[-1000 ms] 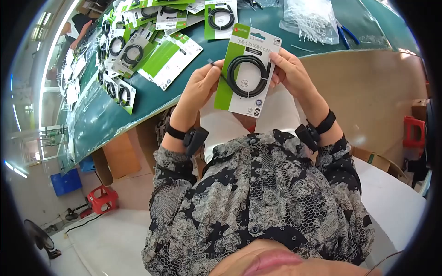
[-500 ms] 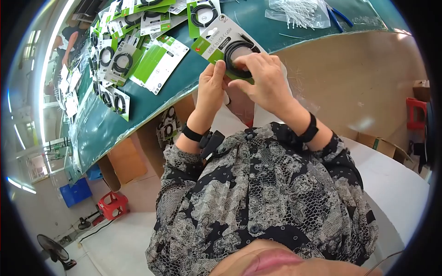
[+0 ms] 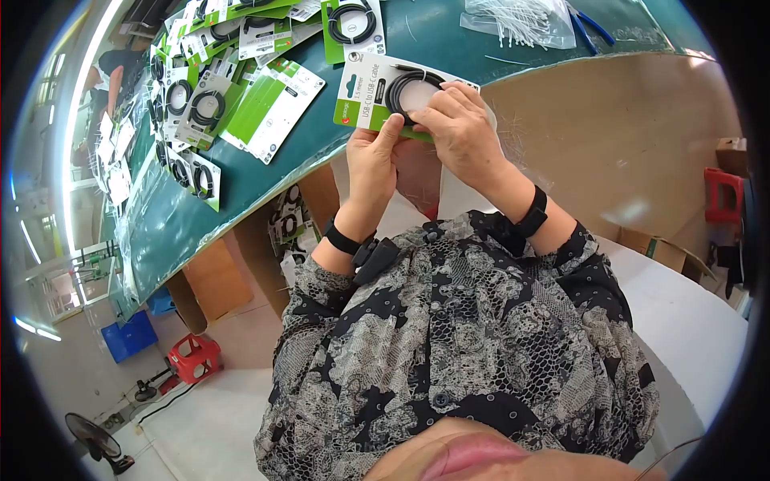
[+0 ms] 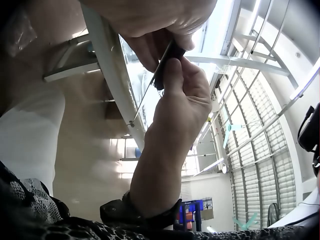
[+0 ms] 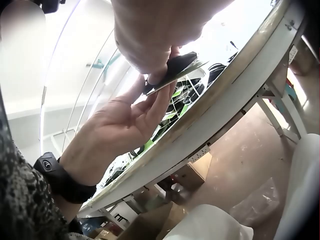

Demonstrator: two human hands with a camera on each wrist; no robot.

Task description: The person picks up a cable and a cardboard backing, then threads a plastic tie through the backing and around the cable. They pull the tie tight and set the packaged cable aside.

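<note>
Card [image 3: 375, 92], left hand [image 3: 374, 162] pinching, right hand [image 3: 463, 132] touching

The left hand [image 5: 120, 120] pinches the card [image 5: 192, 71], which is seen almost from its edge. From above the grip, the right hand [image 5: 157, 35] touches the black cable [image 5: 181, 62] on this card. Behind the grip, more cables [image 5: 215, 73] are lying on the table [image 5: 235, 92]. Well below the grip, a clear plastic bag [image 5: 257, 204] lies on the floor [image 5: 237, 157].

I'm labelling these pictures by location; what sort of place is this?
Most likely a packing or assembly workshop: many carded cables lie heaped on a green-topped table, which also holds a clear bag of what look like white ties.
</note>
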